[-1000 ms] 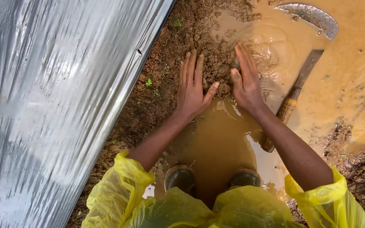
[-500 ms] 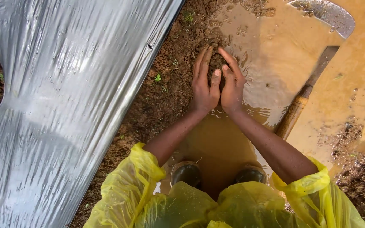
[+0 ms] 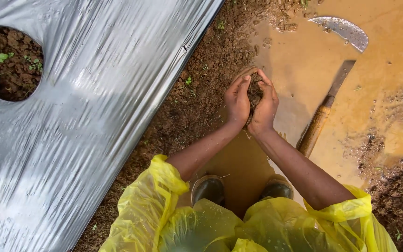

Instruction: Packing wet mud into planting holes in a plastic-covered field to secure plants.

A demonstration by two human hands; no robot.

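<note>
My left hand (image 3: 237, 100) and my right hand (image 3: 264, 108) are cupped together around a clump of wet brown soil (image 3: 254, 91), lifted just above the edge of a muddy puddle (image 3: 304, 79). Both forearms reach out of yellow plastic raincoat sleeves (image 3: 164, 179). A curved-bladed tool lies partly under the water to the right: its wooden handle (image 3: 316, 127) is close beside my right wrist and its metal blade tip (image 3: 343, 29) shows farther away.
A silver plastic mulch sheet (image 3: 85, 116) covers the left, with a round hole (image 3: 8, 63) showing soil and small seedlings. A strip of bare brown earth (image 3: 187, 107) runs between sheet and puddle. My dark rubber boots (image 3: 208, 189) stand in the muddy water.
My hands were spread flat on the mud at the puddle's edge. They closed together, scooped up a clump of soil and rose with it.
</note>
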